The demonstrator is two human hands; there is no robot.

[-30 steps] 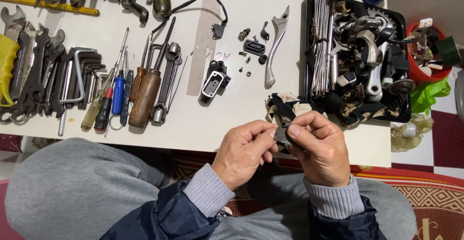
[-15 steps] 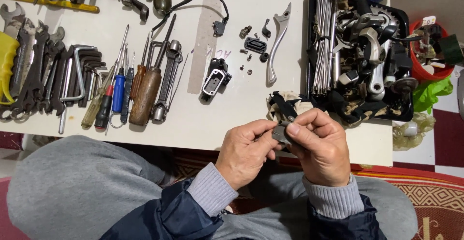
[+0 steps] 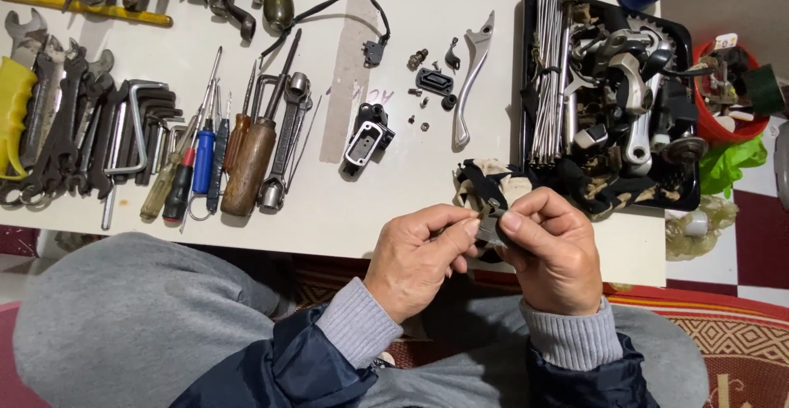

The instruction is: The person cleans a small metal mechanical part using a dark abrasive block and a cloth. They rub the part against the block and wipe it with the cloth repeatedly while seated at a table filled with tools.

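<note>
Seen from above, a seated person in grey trousers and a dark jacket with grey cuffs works at the near edge of a white table (image 3: 394, 211). The left hand (image 3: 419, 256) and the right hand (image 3: 552, 248) meet just off that edge, both pinched closed on one small dark metal part (image 3: 490, 229) held between the thumbs and fingertips. Its exact shape is mostly hidden by the fingers.

Just beyond the hands, on the table, lies a crumpled pale rag (image 3: 485, 182) with a black strap across it. Further back sits a black brake master cylinder body (image 3: 366, 138) with its top open, and near it a silver brake lever (image 3: 470, 79), a small black rectangular cover (image 3: 433, 81) and a few loose screws. A black wired switch (image 3: 371, 50) lies behind those.

To the left, laid in a row, are screwdrivers with wooden and coloured handles (image 3: 238, 157), hex keys (image 3: 140, 124) and spanners (image 3: 62, 120). To the right, a black tray (image 3: 526, 13) holds a bundle of spokes (image 3: 546, 71) and a heap of metal bicycle parts. A red tub (image 3: 713, 124) stands beside the tray.
</note>
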